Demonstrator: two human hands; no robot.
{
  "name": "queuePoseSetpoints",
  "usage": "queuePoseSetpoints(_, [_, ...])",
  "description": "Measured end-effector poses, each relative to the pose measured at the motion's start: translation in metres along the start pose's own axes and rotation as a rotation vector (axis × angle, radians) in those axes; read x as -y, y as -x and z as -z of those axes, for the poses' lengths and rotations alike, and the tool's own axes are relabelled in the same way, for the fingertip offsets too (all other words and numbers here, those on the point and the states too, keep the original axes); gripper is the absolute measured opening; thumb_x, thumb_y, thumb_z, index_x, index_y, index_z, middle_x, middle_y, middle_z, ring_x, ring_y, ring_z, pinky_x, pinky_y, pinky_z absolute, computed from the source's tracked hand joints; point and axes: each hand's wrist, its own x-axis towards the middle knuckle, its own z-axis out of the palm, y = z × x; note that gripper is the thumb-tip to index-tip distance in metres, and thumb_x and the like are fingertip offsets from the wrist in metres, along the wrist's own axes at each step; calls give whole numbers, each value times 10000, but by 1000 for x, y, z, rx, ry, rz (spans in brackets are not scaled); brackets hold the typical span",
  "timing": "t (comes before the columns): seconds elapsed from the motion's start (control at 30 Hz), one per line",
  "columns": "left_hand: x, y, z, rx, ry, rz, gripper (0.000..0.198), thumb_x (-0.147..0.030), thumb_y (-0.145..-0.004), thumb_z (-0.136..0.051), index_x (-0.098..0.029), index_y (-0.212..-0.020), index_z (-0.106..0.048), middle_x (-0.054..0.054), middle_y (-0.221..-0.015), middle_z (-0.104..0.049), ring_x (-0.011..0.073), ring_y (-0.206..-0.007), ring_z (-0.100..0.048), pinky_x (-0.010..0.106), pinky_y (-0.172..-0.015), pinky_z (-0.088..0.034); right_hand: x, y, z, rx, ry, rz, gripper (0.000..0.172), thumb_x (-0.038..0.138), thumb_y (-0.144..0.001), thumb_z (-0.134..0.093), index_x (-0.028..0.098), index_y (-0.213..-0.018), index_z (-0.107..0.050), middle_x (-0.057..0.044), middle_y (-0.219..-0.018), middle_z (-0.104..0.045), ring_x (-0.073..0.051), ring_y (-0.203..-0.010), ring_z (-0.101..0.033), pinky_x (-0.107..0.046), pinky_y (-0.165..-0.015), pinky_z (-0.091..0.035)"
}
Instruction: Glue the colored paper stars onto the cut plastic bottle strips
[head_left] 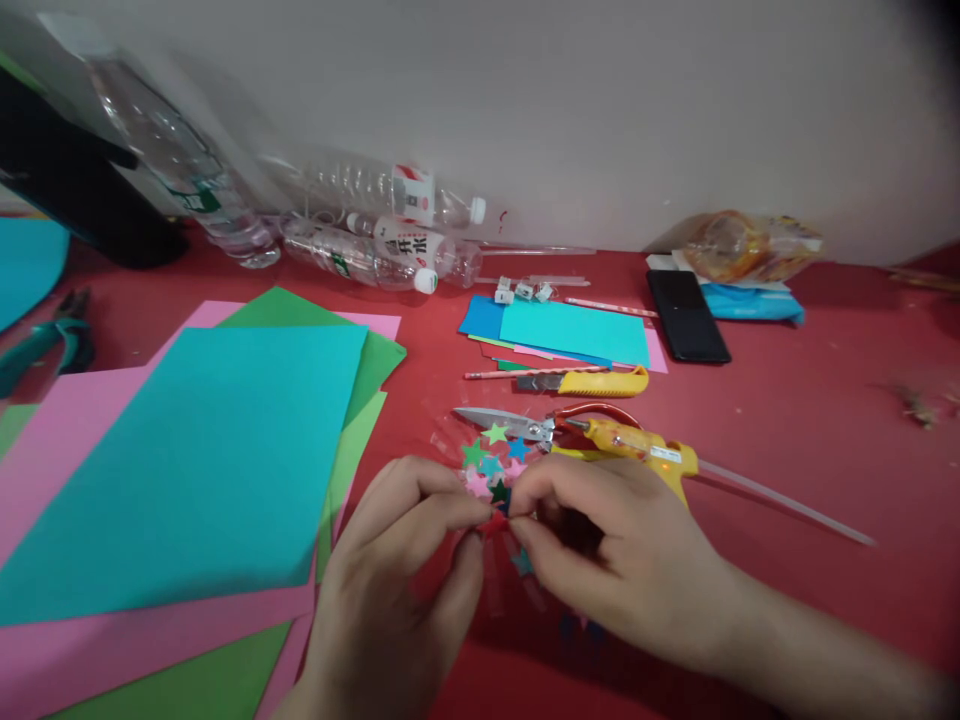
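- Far left of the scissors [510, 425], teal-handled pliers [45, 340] lie at the edge of the red worktop [787, 420]
- Left of the scissors, a fanned stack of large paper sheets [187, 470] lies flat, teal on top, with pink and green under it
- Behind the scissors and to the left, clear plastic bottles [367, 255] lie on their sides near the wall
- In front of the scissors and slightly left, the left hand [390, 590] has its grip closed, thumb and forefinger pinched on a small red star [493, 522]
- The red star is just in front of the scissors' blades, held between the fingertips of both hands, at the near edge of a cluster of small coloured stars [491, 460]; I cannot tell if it is lifted clear of the worktop
- In front of the scissors and to the right, the right hand [622, 560] also has its grip closed, fingertips meeting the left hand's on the same star
- Judged from this, the step in hand is fine fingertip work on one star; any further move calls for a light, steady pinch, as the piece is tiny and thin
- Touching the scissors' handles on the right, a yellow glue gun [637, 445] lies on its side
- Behind the scissors, a yellow utility knife [592, 381], then a small paper stack [574, 335]
- Behind and well right, a dark phone [686, 315]
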Motion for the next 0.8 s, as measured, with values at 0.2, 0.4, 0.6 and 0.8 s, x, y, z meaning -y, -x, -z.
queuePoseSetpoints(0.2, [-2,1,1,22,177,40,194,-66,-821,-569,-206,-944,-624,22,-915,-592,127,-852,-601,224,-692,-522,1,2,-3,-6,-47,-42,123,90,-807,-561,204,-763,-546,107,-554,-513,-24,-483,-458,-135,-504,-341])
queuePoseSetpoints(0.4, [-2,-3,1,30,160,91,157,-67,-818,-596,-222,-832,-621,0,-841,-607,115,-792,-612,211,-675,-522,2,1,-5,-14,-76,-50,110,107,-816,-554,205,-767,-561,98,-555,-524,-35,-477,-454,-142,-486,-336])
queuePoseSetpoints(0.6, [-2,-1,3,62,275,156,152,-79,-837,-574,-221,-802,-618,-7,-817,-605,109,-773,-599,196,-651,-513,4,0,-6,-42,4,-15,102,121,-797,-570,202,-737,-553,87,-569,-531,-41,-498,-453,-149,-499,-325])
queuePoseSetpoints(0.8, [-3,-1,-1,35,253,150,172,-70,-833,-586,-231,-776,-605,-22,-802,-590,100,-751,-590,191,-635,-498,5,3,-7,-44,12,-19,96,128,-811,-562,203,-752,-560,85,-568,-533,-47,-498,-464,-157,-501,-326])
